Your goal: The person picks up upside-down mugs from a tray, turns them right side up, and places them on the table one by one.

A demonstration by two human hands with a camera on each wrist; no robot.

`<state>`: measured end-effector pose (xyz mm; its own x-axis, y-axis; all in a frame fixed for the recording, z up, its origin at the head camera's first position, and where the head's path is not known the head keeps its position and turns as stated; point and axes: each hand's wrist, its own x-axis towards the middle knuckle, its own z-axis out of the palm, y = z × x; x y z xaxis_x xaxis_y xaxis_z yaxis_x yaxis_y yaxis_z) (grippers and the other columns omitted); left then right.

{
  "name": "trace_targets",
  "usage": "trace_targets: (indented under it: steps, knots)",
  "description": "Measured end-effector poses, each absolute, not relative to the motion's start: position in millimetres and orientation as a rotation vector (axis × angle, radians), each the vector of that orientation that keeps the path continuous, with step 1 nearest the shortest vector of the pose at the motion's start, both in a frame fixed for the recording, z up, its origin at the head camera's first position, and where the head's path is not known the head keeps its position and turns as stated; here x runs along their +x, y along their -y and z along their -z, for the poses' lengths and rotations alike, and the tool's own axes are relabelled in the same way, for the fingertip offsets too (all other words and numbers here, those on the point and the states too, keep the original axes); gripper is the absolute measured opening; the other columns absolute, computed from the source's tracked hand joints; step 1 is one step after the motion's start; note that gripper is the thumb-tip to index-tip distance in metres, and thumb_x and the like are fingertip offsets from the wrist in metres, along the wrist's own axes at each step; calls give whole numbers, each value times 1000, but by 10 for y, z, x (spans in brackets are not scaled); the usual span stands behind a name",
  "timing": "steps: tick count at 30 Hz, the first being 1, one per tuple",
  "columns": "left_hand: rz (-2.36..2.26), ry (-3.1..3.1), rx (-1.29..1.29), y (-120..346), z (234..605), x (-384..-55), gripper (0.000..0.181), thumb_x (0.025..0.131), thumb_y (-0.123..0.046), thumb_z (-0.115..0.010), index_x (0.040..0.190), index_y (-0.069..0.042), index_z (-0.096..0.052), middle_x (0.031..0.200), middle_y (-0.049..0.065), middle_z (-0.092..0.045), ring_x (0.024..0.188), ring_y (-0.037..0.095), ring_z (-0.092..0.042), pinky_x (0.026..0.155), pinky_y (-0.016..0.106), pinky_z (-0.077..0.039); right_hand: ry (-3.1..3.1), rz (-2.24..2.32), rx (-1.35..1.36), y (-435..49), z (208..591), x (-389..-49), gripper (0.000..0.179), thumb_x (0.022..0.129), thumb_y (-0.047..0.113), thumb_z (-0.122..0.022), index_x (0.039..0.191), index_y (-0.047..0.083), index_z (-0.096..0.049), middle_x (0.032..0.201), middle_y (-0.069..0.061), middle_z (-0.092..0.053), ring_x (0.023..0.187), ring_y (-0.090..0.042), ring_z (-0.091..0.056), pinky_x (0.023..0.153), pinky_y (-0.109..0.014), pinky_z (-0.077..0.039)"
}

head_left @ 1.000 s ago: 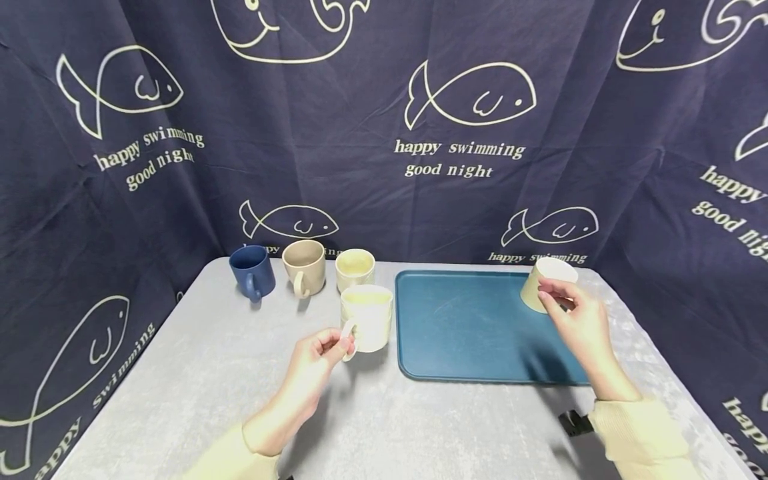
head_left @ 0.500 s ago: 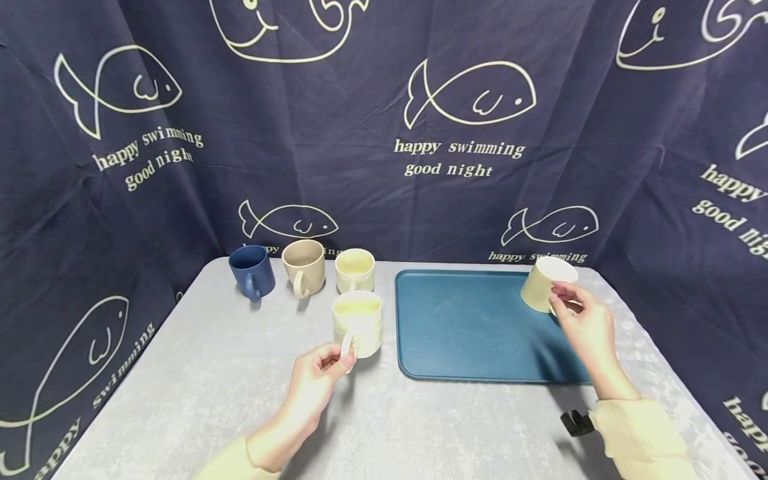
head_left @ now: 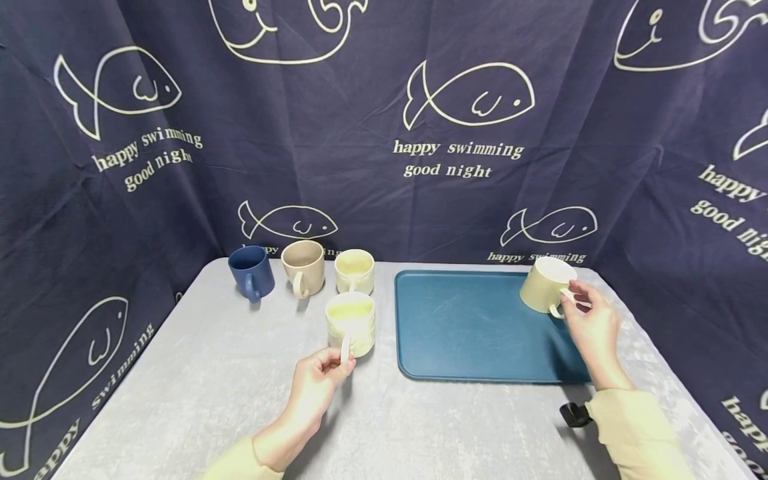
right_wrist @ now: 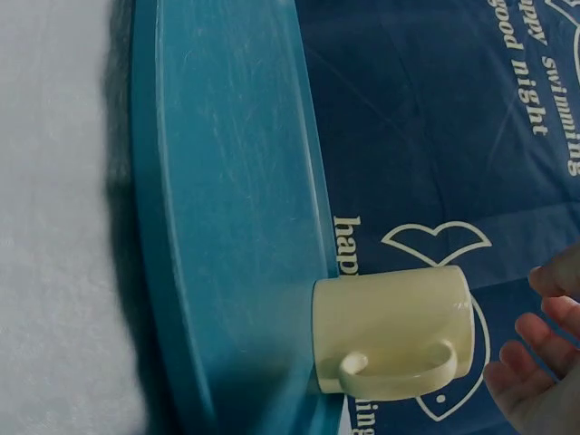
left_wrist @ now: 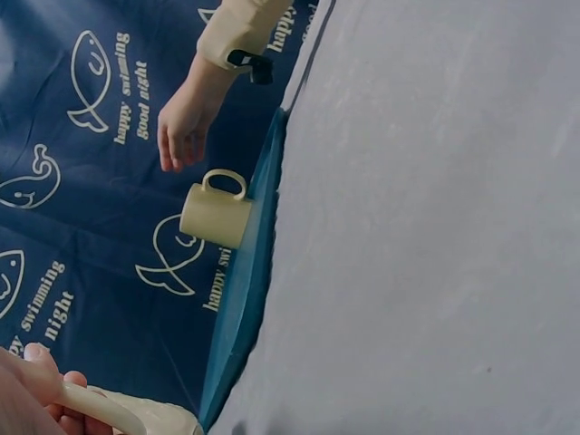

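Observation:
My left hand (head_left: 313, 390) pinches the handle of a cream mug (head_left: 360, 333), which is upright left of the tray. In the left wrist view, fingers and thumb wrap that mug's handle (left_wrist: 107, 410) at the bottom left. A pale yellow mug (head_left: 540, 290) stands upright in the back right corner of a blue tray (head_left: 468, 333), handle toward the front. My right hand (head_left: 594, 327) is beside that yellow mug with loosely bent fingers. The right wrist view shows a gap between its fingers (right_wrist: 539, 340) and the yellow mug (right_wrist: 394, 317).
Along the back left of the grey table (head_left: 384, 427) stand a dark blue mug (head_left: 251, 270), a beige mug (head_left: 307, 270) and a small pale yellow cup (head_left: 354, 270). The cup is just behind the held mug. A dark fish-print curtain (head_left: 360, 133) surrounds the table's back and sides.
My left hand has brought the cream mug leftward and lower, away from the tray. My right hand has drawn back to the right from the yellow mug, uncovering its handle.

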<state>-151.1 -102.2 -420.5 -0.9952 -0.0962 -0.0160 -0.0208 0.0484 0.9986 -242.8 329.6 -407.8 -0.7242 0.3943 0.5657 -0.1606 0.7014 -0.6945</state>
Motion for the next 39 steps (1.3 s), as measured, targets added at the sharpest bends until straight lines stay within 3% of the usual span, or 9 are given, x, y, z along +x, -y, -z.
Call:
trace_targets:
  steps: [4,11,16,23,28,33,35,39]
  knots:
    - [2150,2225,134,1017,4240,-1511,16,81,-1,-69,93,9,-67,90,17,-69,73,8,-60,67,19,-49,2186,-938,-210,-3335,4132,-2457,34,83,1,-64,116,-2,-63,110,-20,-65,80,9,-46,72,-1,-37]
    - [2120,2251,128,1018,4275,-1514,14,81,1,-68,93,8,-67,89,15,-69,74,9,-60,66,20,-49,2217,-907,-272,-3409,4194,-2524,36,82,2,-66,118,-2,-62,113,-18,-64,89,-25,-55,71,-4,-36]
    - [2111,2258,140,1019,4282,-1518,11,80,4,-67,90,8,-68,89,20,-68,71,8,-60,65,20,-49,2255,-927,-292,-3436,4238,-2545,37,82,2,-66,119,-3,-60,113,-21,-63,89,-21,-55,71,-7,-38]
    - [2112,2317,158,1039,4313,-1513,14,79,0,-70,91,7,-68,83,9,-69,72,9,-60,66,20,-49,2303,-964,-342,-3458,4294,-2570,41,83,3,-66,122,-4,-58,112,-22,-61,96,-35,-56,67,-1,-31]
    - [2100,2401,144,1069,4317,-1512,17,80,-3,-70,94,7,-68,83,6,-68,74,11,-59,67,23,-49,2322,-951,-387,-3493,4308,-2580,42,83,7,-65,124,-2,-57,113,-21,-62,93,-29,-56,70,-9,-34]
    - [2077,2519,120,1115,4327,-1509,18,81,-4,-69,95,5,-68,83,3,-66,76,13,-58,69,25,-49,2317,-956,-402,-3530,4321,-2579,41,83,7,-64,123,-1,-58,113,-19,-63,80,-3,-52,75,-18,-33]
    - [2071,2553,91,1132,4332,-1510,18,80,-5,-70,95,5,-68,82,3,-66,76,13,-58,67,24,-49,2317,-973,-406,-3543,4331,-2581,41,83,7,-64,123,-1,-58,113,-19,-63,74,9,-47,75,-17,-33]
    - [2075,2588,2,1154,4342,-1512,17,78,-4,-72,92,6,-67,81,3,-66,73,12,-58,64,22,-47,2329,-1008,-420,-3560,4357,-2590,41,84,6,-63,123,-2,-57,113,-22,-63,67,21,-39,72,-10,-32]
